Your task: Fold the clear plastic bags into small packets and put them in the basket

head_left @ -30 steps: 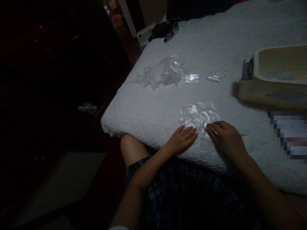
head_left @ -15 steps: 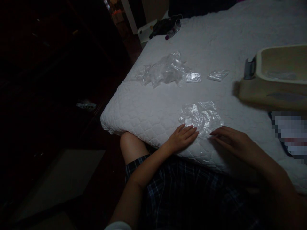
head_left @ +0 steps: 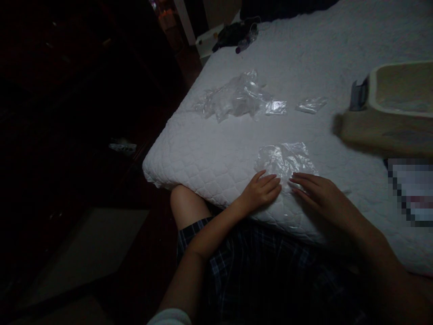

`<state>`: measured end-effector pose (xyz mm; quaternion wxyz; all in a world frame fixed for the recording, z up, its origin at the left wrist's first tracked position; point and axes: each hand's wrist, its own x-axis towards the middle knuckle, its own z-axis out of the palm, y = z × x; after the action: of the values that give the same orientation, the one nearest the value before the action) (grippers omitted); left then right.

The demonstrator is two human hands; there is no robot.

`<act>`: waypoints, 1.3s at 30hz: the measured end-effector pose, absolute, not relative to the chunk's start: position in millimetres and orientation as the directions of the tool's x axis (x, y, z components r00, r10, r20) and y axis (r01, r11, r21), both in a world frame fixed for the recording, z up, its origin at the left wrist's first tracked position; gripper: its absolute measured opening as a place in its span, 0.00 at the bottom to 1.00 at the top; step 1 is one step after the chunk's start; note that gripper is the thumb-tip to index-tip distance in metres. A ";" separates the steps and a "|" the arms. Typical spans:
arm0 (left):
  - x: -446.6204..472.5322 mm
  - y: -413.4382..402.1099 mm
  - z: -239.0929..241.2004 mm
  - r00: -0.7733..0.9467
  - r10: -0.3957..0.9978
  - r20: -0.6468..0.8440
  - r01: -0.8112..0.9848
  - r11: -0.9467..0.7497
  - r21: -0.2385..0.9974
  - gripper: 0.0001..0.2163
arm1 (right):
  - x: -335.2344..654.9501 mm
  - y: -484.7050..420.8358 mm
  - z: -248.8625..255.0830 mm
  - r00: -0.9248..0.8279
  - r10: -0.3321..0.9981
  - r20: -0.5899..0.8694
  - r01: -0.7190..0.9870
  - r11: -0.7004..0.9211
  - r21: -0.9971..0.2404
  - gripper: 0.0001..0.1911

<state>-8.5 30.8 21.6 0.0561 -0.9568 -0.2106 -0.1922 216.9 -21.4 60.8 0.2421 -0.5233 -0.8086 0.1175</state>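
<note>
A clear plastic bag (head_left: 284, 163) lies flat on the white quilted mattress (head_left: 209, 158) near its front edge. My left hand (head_left: 259, 192) rests palm down, fingers stretched out, with its fingertips at the bag's near left edge. My right hand (head_left: 320, 195) lies flat with fingers extended on the bag's near right edge. Neither hand grips anything.
A heap of crumpled clear bags (head_left: 233, 98) lies farther back, with two small folded bags (head_left: 275, 107) (head_left: 311, 105) to its right. A beige tub (head_left: 389, 108) stands at the right. Dark items (head_left: 235, 35) sit at the far corner. The floor to the left is dark.
My right hand slid right off the bag with fingers straightened, then came back left onto its near right edge. My left hand stayed in place.
</note>
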 end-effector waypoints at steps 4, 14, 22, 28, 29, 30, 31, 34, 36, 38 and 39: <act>-13.1 39.8 24.6 0.841 0.339 0.421 0.405 -0.911 -0.077 0.09 | 221.8 -21.1 58.8 -0.337 0.900 0.278 0.804 0.429 -0.412 0.21; -33.5 29.1 28.3 0.855 0.329 0.401 0.407 -0.905 -0.125 0.14 | 215.8 -19.0 47.1 -0.364 0.884 0.294 0.855 0.442 -0.272 0.17; -33.0 25.7 24.3 0.837 0.344 0.426 0.426 -0.898 -0.111 0.13 | 207.3 -20.4 48.3 -0.316 0.891 0.326 0.892 0.396 -0.218 0.18; -32.4 27.2 23.7 0.845 0.408 0.346 0.453 -0.890 -0.056 0.14 | 207.8 -21.4 58.7 -0.298 0.894 0.335 0.863 0.402 -0.305 0.18; -32.1 27.3 23.4 0.843 0.409 0.350 0.455 -0.889 -0.058 0.14 | 209.7 -22.2 61.2 -0.310 0.892 0.328 0.847 0.416 -0.331 0.18; -31.8 27.3 22.9 0.839 0.407 0.360 0.456 -0.888 -0.061 0.14 | 211.9 -23.2 63.5 -0.326 0.890 0.318 0.828 0.431 -0.358 0.17; -31.6 27.4 22.3 0.835 0.404 0.374 0.458 -0.887 -0.065 0.14 | 214.2 -24.2 65.3 -0.343 0.888 0.307 0.809 0.445 -0.384 0.17; -31.3 27.7 20.2 0.825 0.399 0.401 0.459 -0.886 -0.063 0.13 | 219.2 -26.3 68.2 -0.394 0.878 0.271 0.768 0.477 -0.428 0.16; -31.4 27.8 18.9 0.822 0.408 0.398 0.461 -0.886 -0.043 0.13 | 219.9 -26.4 68.3 -0.424 0.869 0.254 0.760 0.494 -0.423 0.15; -31.6 27.8 18.1 0.821 0.415 0.391 0.460 -0.887 -0.024 0.13 | 218.5 -26.0 68.0 -0.453 0.859 0.237 0.755 0.511 -0.410 0.14; -31.8 27.7 17.9 0.822 0.416 0.390 0.458 -0.889 -0.018 0.13 | 217.3 -25.9 68.0 -0.465 0.855 0.229 0.754 0.518 -0.405 0.14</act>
<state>-31.8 27.7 17.9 0.0553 -0.9528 -0.2292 -0.1912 217.3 -25.9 68.0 0.2048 -0.4749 -0.8468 0.1240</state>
